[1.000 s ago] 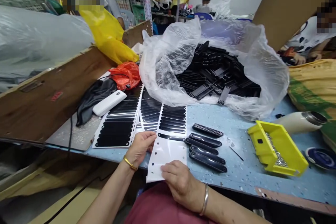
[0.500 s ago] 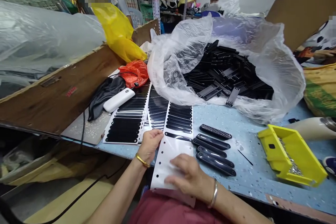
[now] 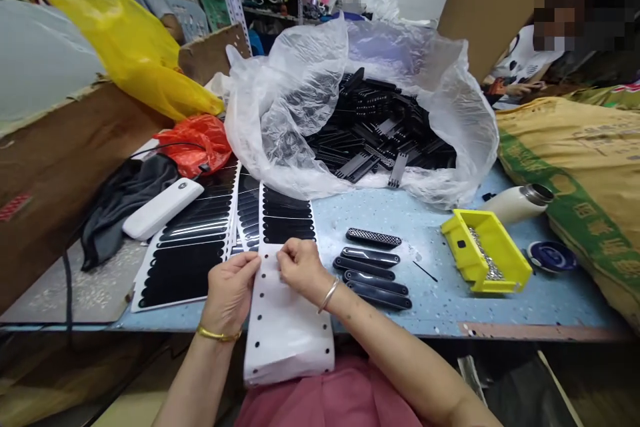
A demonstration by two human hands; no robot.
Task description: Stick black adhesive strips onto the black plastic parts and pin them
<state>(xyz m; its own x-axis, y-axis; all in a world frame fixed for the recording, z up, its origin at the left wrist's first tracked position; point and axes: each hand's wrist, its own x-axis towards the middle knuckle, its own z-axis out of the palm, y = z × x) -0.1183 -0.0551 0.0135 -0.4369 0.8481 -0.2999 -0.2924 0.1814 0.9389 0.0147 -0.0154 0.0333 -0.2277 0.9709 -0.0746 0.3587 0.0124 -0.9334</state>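
A white backing sheet (image 3: 290, 320) with black stickers (image 3: 287, 207) on its far half hangs over the table's front edge against my lap. My left hand (image 3: 233, 290) pinches its left edge. Over the sheet, at the border between bare backing and stickers, my right hand (image 3: 305, 270) is closed in a pinch; whatever lies between its fingertips is hidden. Just right of the sheet lie several glossy black strips (image 3: 377, 290) and one with a mesh pattern (image 3: 373, 237). More sticker sheets (image 3: 185, 260) lie to the left.
A big clear plastic bag (image 3: 280, 153) of black plastic parts (image 3: 380, 127) fills the back. On the right are a yellow bin (image 3: 463, 253) of small metal pieces, a flask (image 3: 515, 203) and a blue roll (image 3: 551, 256). Left: a white device (image 3: 163, 208), dark cloth (image 3: 120, 203), wooden board (image 3: 45, 167). People sit around.
My right hand has moved from above the bare backing up to the sticker border and closed. My left hand keeps its pinch on the edge. The view has swung right.
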